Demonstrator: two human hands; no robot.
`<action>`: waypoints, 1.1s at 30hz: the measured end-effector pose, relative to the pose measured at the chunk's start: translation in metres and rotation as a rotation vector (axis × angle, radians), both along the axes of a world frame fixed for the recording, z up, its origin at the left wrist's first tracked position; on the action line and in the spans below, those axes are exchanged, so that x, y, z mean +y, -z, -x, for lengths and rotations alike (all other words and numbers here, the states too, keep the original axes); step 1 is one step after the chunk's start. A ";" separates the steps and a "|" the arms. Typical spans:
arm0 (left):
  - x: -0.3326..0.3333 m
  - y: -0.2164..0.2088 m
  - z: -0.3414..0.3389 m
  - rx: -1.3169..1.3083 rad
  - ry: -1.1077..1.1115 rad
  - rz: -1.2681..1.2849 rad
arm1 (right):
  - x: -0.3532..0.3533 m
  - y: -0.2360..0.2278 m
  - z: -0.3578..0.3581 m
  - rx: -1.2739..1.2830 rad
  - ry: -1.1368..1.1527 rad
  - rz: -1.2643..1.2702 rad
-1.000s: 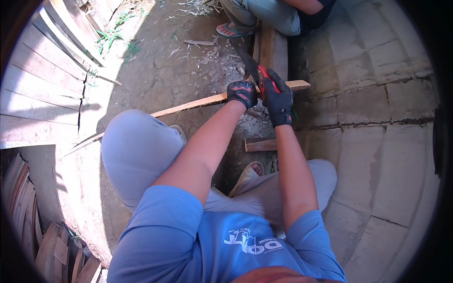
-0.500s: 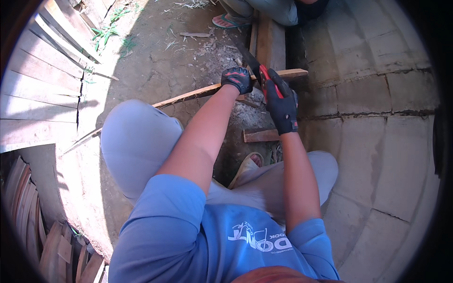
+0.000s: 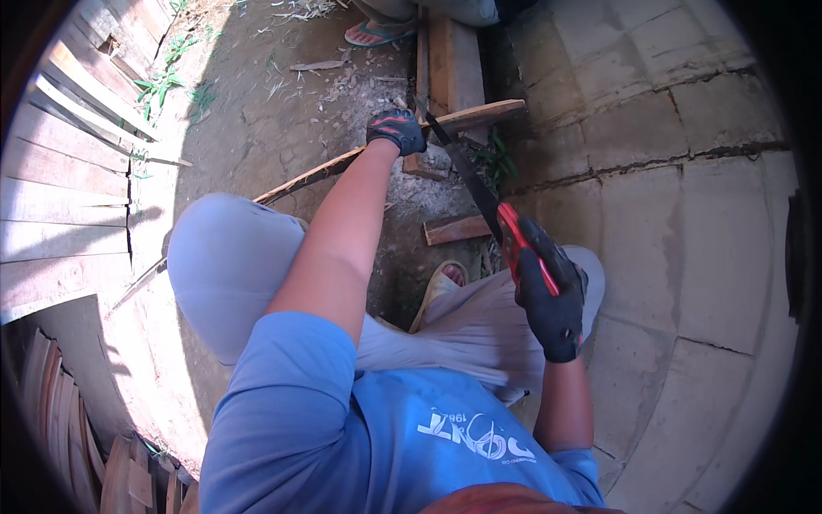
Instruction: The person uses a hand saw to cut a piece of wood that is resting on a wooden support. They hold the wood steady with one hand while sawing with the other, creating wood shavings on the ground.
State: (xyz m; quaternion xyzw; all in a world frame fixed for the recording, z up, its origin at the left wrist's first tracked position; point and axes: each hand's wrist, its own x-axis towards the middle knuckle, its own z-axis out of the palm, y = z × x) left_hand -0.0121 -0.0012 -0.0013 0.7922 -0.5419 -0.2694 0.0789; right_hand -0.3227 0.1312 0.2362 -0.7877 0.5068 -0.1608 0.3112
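Pale wood, long and narrow — the batten (image 3: 488, 112) lies slantwise across the near end of a thick timber beam (image 3: 462, 68), its right end jutting past the beam, the rest running left until the left knee (image 3: 231, 265) hides it. The left hand (image 3: 396, 128), gloved in black, is closed over the batten just left of the blade, as it was half a second ago. What has changed is the right hand (image 3: 548, 295): then up near the batten, it is now drawn back beside the right knee (image 3: 592, 272), fingers wrapped around the red-and-black handle of the handsaw (image 3: 469, 176). Only the front part of the dark blade now reaches the batten — which reads as a long backstroke of sawing. Whether the teeth sit in a kerf, I cannot tell.
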 end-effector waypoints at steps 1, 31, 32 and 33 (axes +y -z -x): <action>-0.002 0.001 -0.003 -0.006 0.019 -0.014 | 0.011 -0.011 0.009 0.019 0.016 -0.011; 0.003 0.032 0.006 -0.307 -0.247 0.272 | 0.009 -0.040 0.014 -0.296 0.133 0.056; 0.004 0.039 0.007 -0.368 -0.236 0.363 | 0.004 -0.039 0.013 -0.282 0.128 0.025; 0.004 0.044 0.007 -0.337 -0.240 0.373 | 0.002 -0.038 0.012 -0.262 0.132 -0.011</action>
